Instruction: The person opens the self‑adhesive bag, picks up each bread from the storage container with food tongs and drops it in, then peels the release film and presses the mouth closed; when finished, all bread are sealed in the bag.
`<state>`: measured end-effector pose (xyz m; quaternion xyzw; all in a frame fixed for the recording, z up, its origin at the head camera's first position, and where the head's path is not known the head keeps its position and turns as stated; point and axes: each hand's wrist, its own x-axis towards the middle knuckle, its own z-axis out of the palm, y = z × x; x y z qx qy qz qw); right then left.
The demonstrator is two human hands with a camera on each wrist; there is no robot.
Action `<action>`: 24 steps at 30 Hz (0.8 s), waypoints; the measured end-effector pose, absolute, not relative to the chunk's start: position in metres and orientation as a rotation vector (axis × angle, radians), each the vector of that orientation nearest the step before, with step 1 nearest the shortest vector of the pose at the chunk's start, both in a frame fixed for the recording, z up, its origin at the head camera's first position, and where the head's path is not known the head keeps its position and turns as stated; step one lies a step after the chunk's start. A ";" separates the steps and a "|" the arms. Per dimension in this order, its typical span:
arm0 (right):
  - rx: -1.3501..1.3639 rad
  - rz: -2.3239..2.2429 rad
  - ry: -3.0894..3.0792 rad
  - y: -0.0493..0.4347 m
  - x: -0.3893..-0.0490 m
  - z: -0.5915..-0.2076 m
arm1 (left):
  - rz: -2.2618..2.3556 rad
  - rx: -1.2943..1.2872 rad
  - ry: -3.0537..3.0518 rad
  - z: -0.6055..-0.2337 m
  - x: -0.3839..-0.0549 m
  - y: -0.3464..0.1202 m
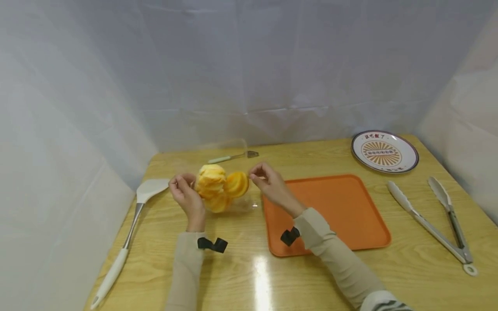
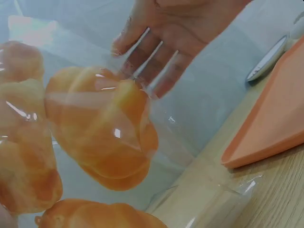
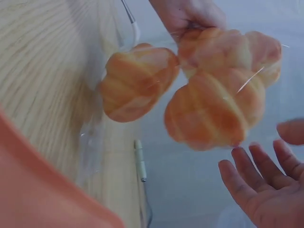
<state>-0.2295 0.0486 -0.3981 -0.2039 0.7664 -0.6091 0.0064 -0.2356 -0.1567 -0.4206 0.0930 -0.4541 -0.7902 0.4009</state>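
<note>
Several golden bread rolls (image 1: 212, 179) sit in a clear plastic bag (image 1: 243, 205) raised above the wooden table. My left hand (image 1: 188, 194) grips the bag at its left side, fingers curled, partly hidden behind the rolls in the right wrist view. At the bag's right side is my right hand (image 1: 271, 183), close to one roll (image 2: 102, 123). The right wrist view shows its fingers (image 3: 256, 166) fairly straight and spread, thumb apart. Through the film in the left wrist view, those fingertips look to touch the bag; any pinch on the film is not visible.
An orange tray (image 1: 330, 211) lies under my right forearm. A patterned plate (image 1: 385, 151) and metal tongs (image 1: 432, 229) are at the right. A white-headed spatula (image 1: 134, 229) lies along the left edge. Behind the bag lies a fork-like utensil with a pale green handle (image 1: 219, 159).
</note>
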 end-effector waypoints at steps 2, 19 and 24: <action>-0.619 -1.878 2.397 0.047 -0.230 -0.403 | -2.006 0.260 -1.139 -0.421 -0.236 -0.156; -0.503 -2.004 2.349 0.046 -0.230 -0.415 | -1.960 -0.105 -1.457 -0.425 -0.228 -0.179; -0.528 -1.985 2.317 0.047 -0.230 -0.414 | -1.934 -0.203 -1.354 -0.415 -0.235 -0.179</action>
